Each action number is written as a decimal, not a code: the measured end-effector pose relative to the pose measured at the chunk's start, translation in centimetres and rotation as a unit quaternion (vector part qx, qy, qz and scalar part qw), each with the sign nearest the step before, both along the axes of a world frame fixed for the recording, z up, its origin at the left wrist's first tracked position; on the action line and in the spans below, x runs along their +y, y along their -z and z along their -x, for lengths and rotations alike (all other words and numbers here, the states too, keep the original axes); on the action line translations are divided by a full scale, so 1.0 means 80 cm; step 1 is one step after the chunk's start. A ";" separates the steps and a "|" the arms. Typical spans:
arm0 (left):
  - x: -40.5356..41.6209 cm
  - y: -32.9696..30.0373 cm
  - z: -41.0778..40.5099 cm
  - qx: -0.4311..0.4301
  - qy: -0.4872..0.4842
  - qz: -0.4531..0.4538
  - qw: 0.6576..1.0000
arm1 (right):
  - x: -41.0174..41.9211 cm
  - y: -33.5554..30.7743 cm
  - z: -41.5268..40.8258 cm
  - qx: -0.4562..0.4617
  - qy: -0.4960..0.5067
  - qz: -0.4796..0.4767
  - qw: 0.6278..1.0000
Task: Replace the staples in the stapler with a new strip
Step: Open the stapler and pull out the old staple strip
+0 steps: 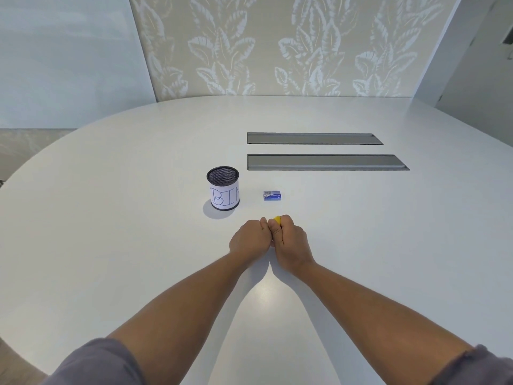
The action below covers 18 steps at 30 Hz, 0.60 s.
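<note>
A small yellow stapler (277, 219) is almost wholly hidden inside my right hand (288, 238); only its yellow tip shows above the fingers. My left hand (251, 239) is closed and pressed against the right one, thumbs touching; whether it also grips the stapler is hidden. Both hands rest low over the white table (138, 218). A small blue staple box (272, 195) lies closed just beyond my hands. No staple strip is visible.
A black mesh cup (223, 188) with a paper label reading "BIN" stands to the left of the box. Two long grey cable hatches (324, 162) are set flush in the table farther back. A patterned wall rises behind the table's far edge.
</note>
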<state>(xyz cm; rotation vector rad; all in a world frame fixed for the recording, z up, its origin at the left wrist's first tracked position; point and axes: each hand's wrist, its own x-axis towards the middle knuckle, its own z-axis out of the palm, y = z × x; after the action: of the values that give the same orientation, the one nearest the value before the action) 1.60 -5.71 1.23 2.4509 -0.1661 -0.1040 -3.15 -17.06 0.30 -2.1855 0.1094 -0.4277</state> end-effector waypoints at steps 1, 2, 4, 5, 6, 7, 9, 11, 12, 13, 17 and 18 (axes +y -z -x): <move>0.000 -0.001 -0.001 -0.001 -0.003 -0.004 1.000 | -0.002 0.002 -0.001 -0.013 0.013 -0.012 1.000; 0.000 -0.001 -0.002 0.001 -0.008 -0.007 1.000 | -0.003 0.003 -0.002 -0.026 0.028 -0.020 0.999; 0.000 -0.002 -0.003 0.005 -0.012 -0.007 1.000 | -0.004 0.002 -0.002 -0.033 0.041 -0.023 0.998; 0.000 -0.002 -0.003 0.008 -0.012 -0.004 1.000 | -0.005 0.002 -0.002 -0.031 0.041 -0.027 0.998; 0.000 -0.002 -0.003 0.011 -0.012 0.002 1.000 | -0.005 0.002 -0.003 -0.031 0.039 -0.033 0.998; 0.001 -0.002 -0.003 0.013 -0.011 0.008 1.000 | -0.005 0.002 -0.003 -0.031 0.038 -0.038 0.998; 0.002 -0.002 -0.003 0.020 -0.009 0.023 0.999 | -0.005 0.002 -0.003 -0.033 0.034 -0.043 0.998; 0.004 -0.003 -0.005 0.036 -0.008 0.043 0.998 | -0.006 0.003 -0.002 -0.043 0.020 -0.048 0.998; 0.005 -0.005 -0.006 0.047 -0.010 0.057 0.997 | -0.006 0.003 -0.002 -0.049 0.013 -0.052 0.997; 0.006 -0.006 -0.007 0.060 -0.013 0.075 0.995 | -0.007 0.002 -0.001 -0.054 0.007 -0.055 0.997; 0.013 -0.011 -0.009 0.099 -0.018 0.170 0.980 | -0.007 0.003 -0.002 -0.078 -0.005 -0.065 0.995; 0.015 -0.011 -0.009 0.107 -0.017 0.196 0.975 | -0.007 0.004 -0.002 -0.081 -0.007 -0.067 0.994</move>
<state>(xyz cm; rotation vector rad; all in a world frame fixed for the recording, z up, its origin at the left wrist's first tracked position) 2.35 -4.50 2.14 2.0309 -0.0423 -0.2909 -2.96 -17.62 -0.02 -2.0116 0.0324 -0.5720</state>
